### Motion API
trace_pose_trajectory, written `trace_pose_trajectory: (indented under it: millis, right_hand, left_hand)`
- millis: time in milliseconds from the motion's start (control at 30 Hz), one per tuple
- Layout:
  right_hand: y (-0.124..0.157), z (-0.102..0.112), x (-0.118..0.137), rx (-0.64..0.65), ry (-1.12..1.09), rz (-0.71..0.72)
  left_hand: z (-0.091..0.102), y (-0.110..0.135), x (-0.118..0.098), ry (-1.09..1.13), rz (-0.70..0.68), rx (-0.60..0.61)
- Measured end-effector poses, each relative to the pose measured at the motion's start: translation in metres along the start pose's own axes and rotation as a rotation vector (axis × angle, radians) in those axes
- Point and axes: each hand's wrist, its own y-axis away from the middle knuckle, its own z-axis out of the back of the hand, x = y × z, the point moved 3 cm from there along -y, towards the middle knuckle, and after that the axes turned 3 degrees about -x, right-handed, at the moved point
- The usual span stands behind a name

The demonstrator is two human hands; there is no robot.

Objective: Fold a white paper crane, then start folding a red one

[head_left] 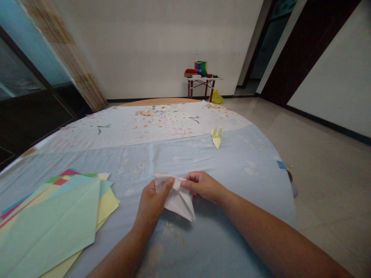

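A folded sheet of white paper (178, 202) is held between both hands, a little above the blue cloth, with its pointed end toward me. My left hand (153, 202) grips its left side, thumb on top and fingers behind. At its upper right edge, my right hand (203, 187) pinches the paper between thumb and fingers. Creased layers show along the right half of the paper. Farther off to the right, a small pale yellow folded paper figure (216, 139) with two upright points lies on the cloth.
A stack of coloured paper (66, 216), pale green on top, lies at the left. The round table wears a blue flowered cloth (232, 162) and a white flowered one (168, 121). By the far wall stands a small table (203, 79) bearing several items, a yellow bag (216, 97) beside it.
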Motion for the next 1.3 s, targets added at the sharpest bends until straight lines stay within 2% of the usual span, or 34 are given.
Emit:
trace_pose_trajectory:
  millis: [400,667,1033,1300]
  right_hand:
    - [0.0001,0.0006,-0.0023,0.019,0.088,-0.007]
    - [0.0056,0.0021,0.0031,0.075,0.185,-0.067]
    - [0.0011,0.0026,-0.0008,0.09,0.139,0.002]
    - [0.0041,0.0049,-0.0004,0.135,0.194,-0.04]
  left_hand:
    - [0.0014,-0.004,0.0,0.164,0.049,0.016]
    - [0.0033,-0.0078,0.0055,0.111,0.049,0.029]
    - [0.0023,-0.0081,0.0083,0.087,0.072,0.066]
    - [0.003,-0.009,0.0079,0.175,0.071,0.08]
